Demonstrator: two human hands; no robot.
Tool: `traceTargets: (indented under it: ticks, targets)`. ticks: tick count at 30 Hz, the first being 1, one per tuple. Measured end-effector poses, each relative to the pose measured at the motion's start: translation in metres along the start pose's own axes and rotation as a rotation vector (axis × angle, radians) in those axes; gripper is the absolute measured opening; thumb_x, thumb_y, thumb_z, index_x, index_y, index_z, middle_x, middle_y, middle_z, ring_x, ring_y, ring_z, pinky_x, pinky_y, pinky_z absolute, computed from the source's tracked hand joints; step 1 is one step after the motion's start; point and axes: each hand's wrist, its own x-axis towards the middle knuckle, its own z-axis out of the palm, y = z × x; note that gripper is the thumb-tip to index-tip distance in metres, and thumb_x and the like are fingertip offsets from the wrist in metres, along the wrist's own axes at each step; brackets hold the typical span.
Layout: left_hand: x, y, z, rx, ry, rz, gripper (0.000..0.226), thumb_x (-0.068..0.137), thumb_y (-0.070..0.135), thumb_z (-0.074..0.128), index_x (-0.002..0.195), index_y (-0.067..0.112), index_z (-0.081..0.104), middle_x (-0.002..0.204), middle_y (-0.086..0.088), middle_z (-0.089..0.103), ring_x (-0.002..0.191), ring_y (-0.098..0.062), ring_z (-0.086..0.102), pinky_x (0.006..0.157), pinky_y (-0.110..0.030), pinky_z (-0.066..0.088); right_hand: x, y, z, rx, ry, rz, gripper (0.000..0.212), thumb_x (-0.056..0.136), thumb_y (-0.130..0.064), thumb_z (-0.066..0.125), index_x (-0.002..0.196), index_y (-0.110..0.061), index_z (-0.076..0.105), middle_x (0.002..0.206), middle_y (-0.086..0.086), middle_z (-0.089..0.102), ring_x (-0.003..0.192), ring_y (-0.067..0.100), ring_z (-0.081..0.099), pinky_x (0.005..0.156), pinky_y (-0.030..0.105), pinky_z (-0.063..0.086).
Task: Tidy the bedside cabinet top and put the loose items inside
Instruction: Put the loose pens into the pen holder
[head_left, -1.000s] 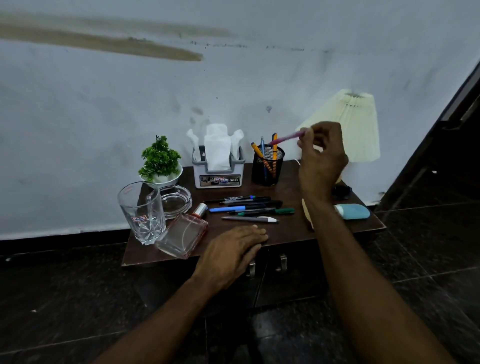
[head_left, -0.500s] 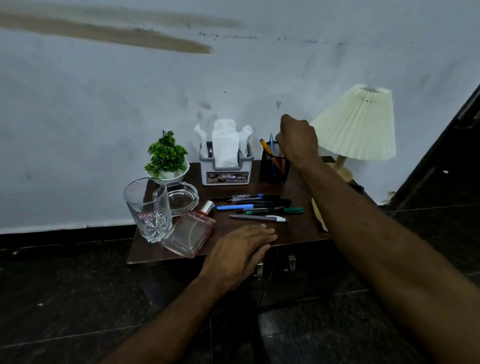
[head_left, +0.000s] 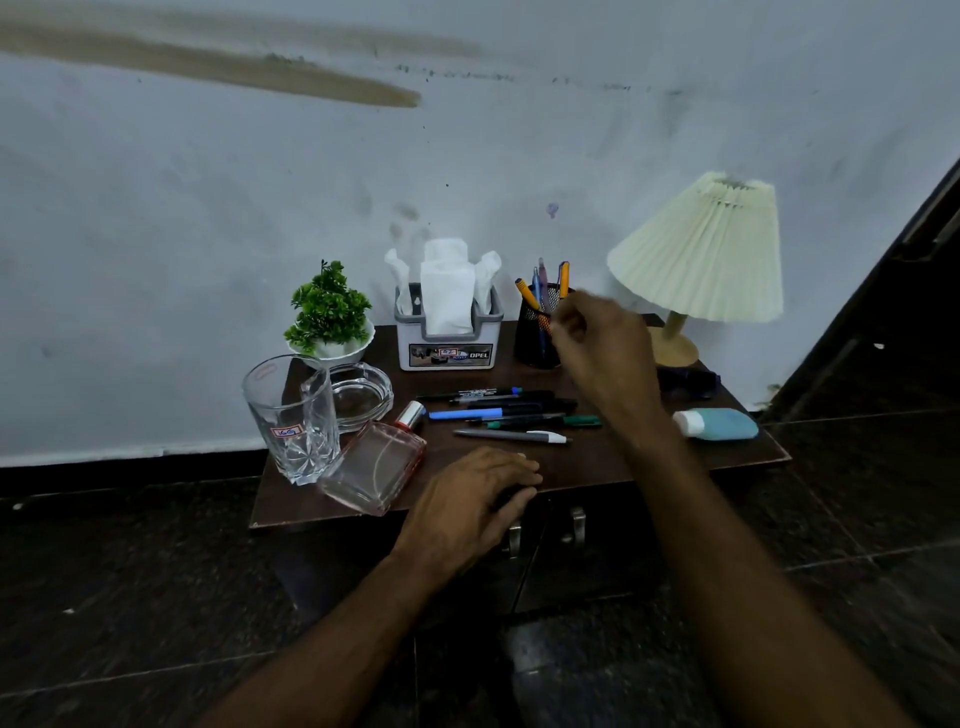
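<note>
A dark wooden bedside cabinet carries several loose pens lying in a row at its middle. A black mesh pen holder at the back holds several pens, a pink one among them. My right hand hovers just right of the holder with loosely curled fingers and nothing in them. My left hand rests flat on the cabinet's front edge, fingers over the rim above the door handles. A flat pink perfume bottle lies left of that hand.
A drinking glass and glass ashtray stand at the left, a small potted plant and tissue box at the back. A pleated lamp, dark sunglasses and a blue tube occupy the right side.
My right hand carried a pink pen to the mesh holder, dropped it in, and has drawn back a little to the right. The left hand has stayed on the front edge.
</note>
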Motion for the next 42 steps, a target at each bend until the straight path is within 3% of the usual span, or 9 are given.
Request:
traceTargets:
  ticks: [4,8,18,26,33,36,40,42]
  targets:
    - [0.0,0.001,-0.001,-0.008,-0.004,-0.013,0.02,0.099,0.028,0.068,0.115,0.021,0.078,0.123,0.01,0.073,0.117,-0.001,0.064,0.104,-0.024,0.049,-0.071,0.01,-0.002,-0.047,-0.22,0.107,0.009,0.088,-0.019,0.073,0.096,-0.021,0.071,0.094,-0.002,0.063,0.084,0.014,0.063,0.075,0.041,0.057]
    - [0.001,0.004,-0.003,-0.002,-0.009,-0.013,0.02,0.098,0.027,0.07,0.115,0.02,0.078,0.123,0.01,0.073,0.117,-0.001,0.064,0.104,-0.021,0.048,-0.087,0.017,-0.002,-0.119,-0.353,0.163,0.016,0.09,-0.024,0.076,0.105,-0.019,0.073,0.106,0.001,0.06,0.095,0.018,0.061,0.079,0.031,0.048]
    - [0.001,0.002,-0.002,0.007,-0.017,-0.016,0.02,0.098,0.028,0.07,0.115,0.023,0.078,0.123,0.013,0.073,0.117,0.0,0.064,0.103,-0.024,0.05,-0.079,0.021,0.002,-0.143,-0.455,0.155,0.013,0.088,-0.025,0.078,0.1,-0.021,0.074,0.106,0.001,0.06,0.095,0.019,0.062,0.081,0.036,0.053]
    - [0.002,0.002,-0.003,0.011,-0.02,-0.014,0.021,0.098,0.028,0.07,0.116,0.023,0.078,0.124,0.013,0.073,0.118,0.001,0.063,0.104,-0.022,0.049,-0.08,0.024,-0.01,-0.169,-0.508,0.049,0.008,0.087,-0.021,0.072,0.088,-0.02,0.064,0.094,-0.003,0.063,0.09,0.015,0.058,0.072,0.032,0.05]
    - [0.001,0.003,-0.003,0.013,-0.012,-0.019,0.02,0.096,0.026,0.073,0.115,0.024,0.079,0.122,0.012,0.074,0.117,0.002,0.063,0.105,-0.012,0.043,-0.1,0.032,-0.02,0.017,-0.382,0.045,0.014,0.087,-0.019,0.073,0.094,-0.026,0.063,0.091,-0.013,0.061,0.087,0.004,0.055,0.073,0.028,0.052]
    - [0.002,0.003,-0.003,0.01,-0.01,-0.015,0.02,0.095,0.025,0.073,0.114,0.023,0.079,0.121,0.011,0.075,0.118,0.002,0.063,0.106,-0.011,0.042,-0.107,0.025,-0.026,0.297,-0.151,0.15,0.016,0.089,-0.011,0.073,0.096,-0.024,0.068,0.095,-0.014,0.067,0.09,0.004,0.064,0.077,0.017,0.053]
    - [0.001,0.001,-0.002,0.011,-0.015,-0.014,0.021,0.096,0.027,0.072,0.116,0.024,0.078,0.122,0.013,0.074,0.12,0.003,0.062,0.107,-0.014,0.044,-0.09,0.01,-0.03,0.58,0.193,0.35,0.009,0.094,-0.014,0.071,0.098,-0.021,0.072,0.099,-0.009,0.072,0.091,0.017,0.07,0.076,0.036,0.062]
    - [0.001,0.0,-0.001,0.008,-0.008,-0.019,0.02,0.096,0.027,0.072,0.115,0.024,0.079,0.122,0.013,0.074,0.119,0.004,0.062,0.107,-0.014,0.044,-0.069,0.005,-0.032,0.705,0.32,0.384,0.007,0.096,-0.014,0.07,0.102,-0.017,0.072,0.103,-0.004,0.073,0.089,0.026,0.071,0.068,0.03,0.062]
